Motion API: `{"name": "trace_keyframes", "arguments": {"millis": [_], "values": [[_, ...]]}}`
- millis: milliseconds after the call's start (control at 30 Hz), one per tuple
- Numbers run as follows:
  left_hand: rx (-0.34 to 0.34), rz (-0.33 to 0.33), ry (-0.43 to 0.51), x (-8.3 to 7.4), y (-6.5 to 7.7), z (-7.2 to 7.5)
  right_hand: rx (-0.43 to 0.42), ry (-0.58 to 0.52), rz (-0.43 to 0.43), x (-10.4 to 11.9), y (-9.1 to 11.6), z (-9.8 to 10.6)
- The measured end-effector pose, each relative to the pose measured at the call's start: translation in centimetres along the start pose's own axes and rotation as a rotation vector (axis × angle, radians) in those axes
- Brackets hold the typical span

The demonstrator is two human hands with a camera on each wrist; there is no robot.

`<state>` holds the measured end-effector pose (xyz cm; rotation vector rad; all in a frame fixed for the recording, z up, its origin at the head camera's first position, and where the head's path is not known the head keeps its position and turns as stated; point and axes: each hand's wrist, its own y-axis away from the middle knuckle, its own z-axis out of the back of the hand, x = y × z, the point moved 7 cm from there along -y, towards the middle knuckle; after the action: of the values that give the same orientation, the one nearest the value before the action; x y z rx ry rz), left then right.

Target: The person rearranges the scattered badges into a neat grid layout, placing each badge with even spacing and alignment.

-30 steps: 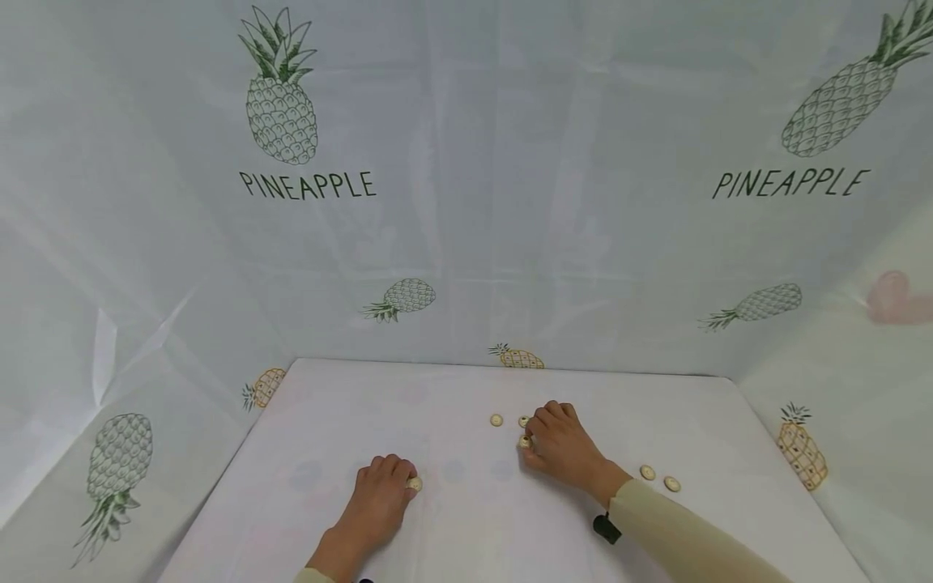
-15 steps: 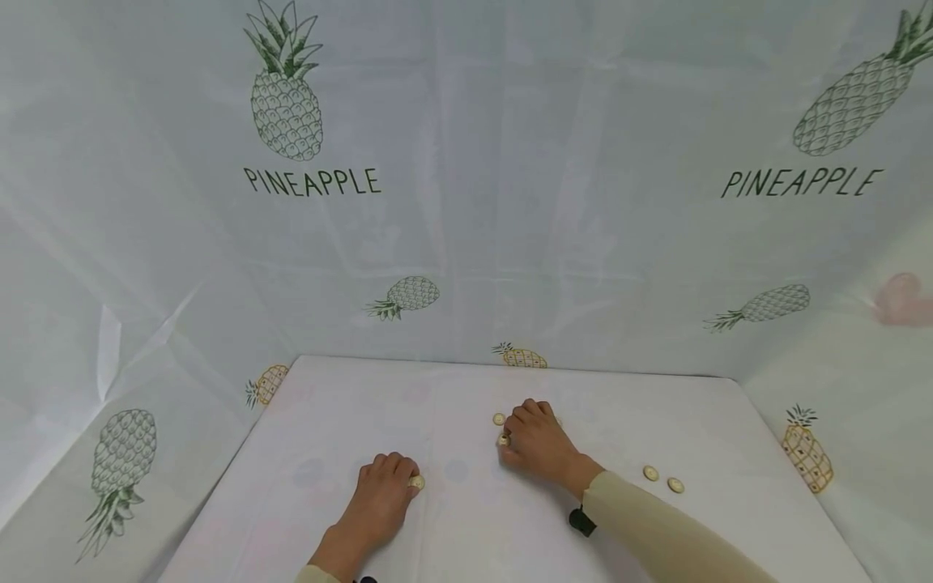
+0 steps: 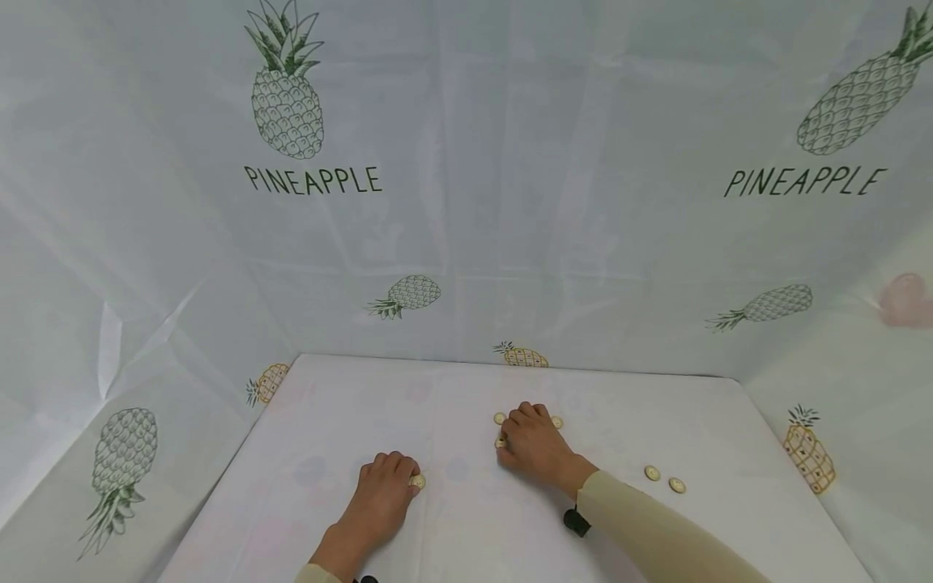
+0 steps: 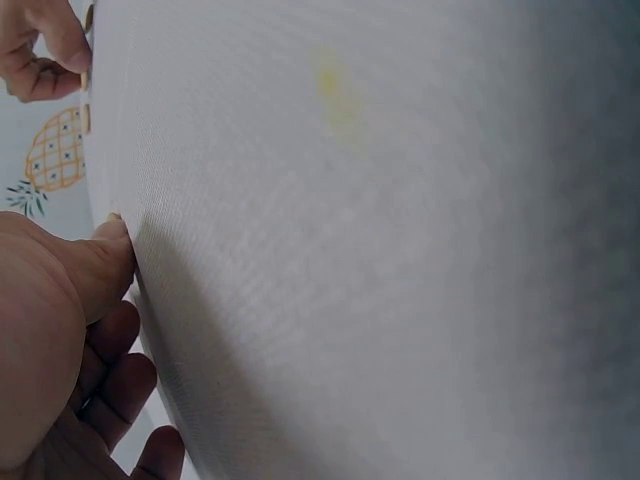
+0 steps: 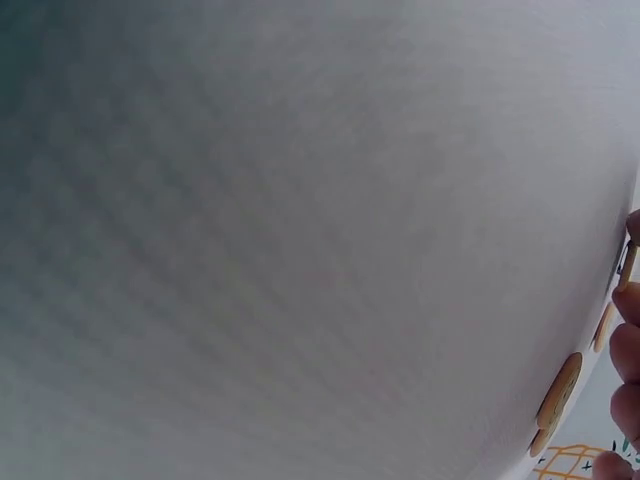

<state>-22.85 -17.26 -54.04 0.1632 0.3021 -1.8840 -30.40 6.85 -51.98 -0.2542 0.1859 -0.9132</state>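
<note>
On the white table, my left hand (image 3: 381,494) lies at centre-left and pinches a small round pale wooden disc (image 3: 418,481) by its edge. In the left wrist view only a sliver of that disc shows at the thumb tip (image 4: 112,229). Farther back, my right hand (image 3: 535,441) pinches another wooden disc (image 3: 500,443) flat near the table, a dark spot on its face. Right behind it lies a similar disc (image 3: 499,418), and a further disc (image 3: 557,423) shows just beyond the right hand's knuckles. The right wrist view catches the held disc (image 5: 628,265) edge-on between the fingers.
Two more wooden discs (image 3: 652,473) lie near the right forearm. A white sheet (image 3: 466,202) printed with pineapples hangs behind the table (image 3: 350,389) and along both sides. A dark device (image 3: 577,522) is strapped at the right wrist.
My right hand has slid left with its disc, which now sits in front of the back-left disc. A disc beyond the knuckles has come into view. The left hand has stayed put.
</note>
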Motion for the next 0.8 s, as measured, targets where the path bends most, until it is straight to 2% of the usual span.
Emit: {"name": "trace_keyframes", "arguments": {"millis": [500, 800], "values": [[-0.007, -0.001, -0.001, -0.12, 0.07, 0.13, 0.027, -0.050, -0.016, -0.21, 0.14, -0.30], [-0.017, -0.005, 0.011, -0.35, 0.05, 0.51, -0.009, -0.037, -0.001, -0.01, 0.03, 0.00]]}}
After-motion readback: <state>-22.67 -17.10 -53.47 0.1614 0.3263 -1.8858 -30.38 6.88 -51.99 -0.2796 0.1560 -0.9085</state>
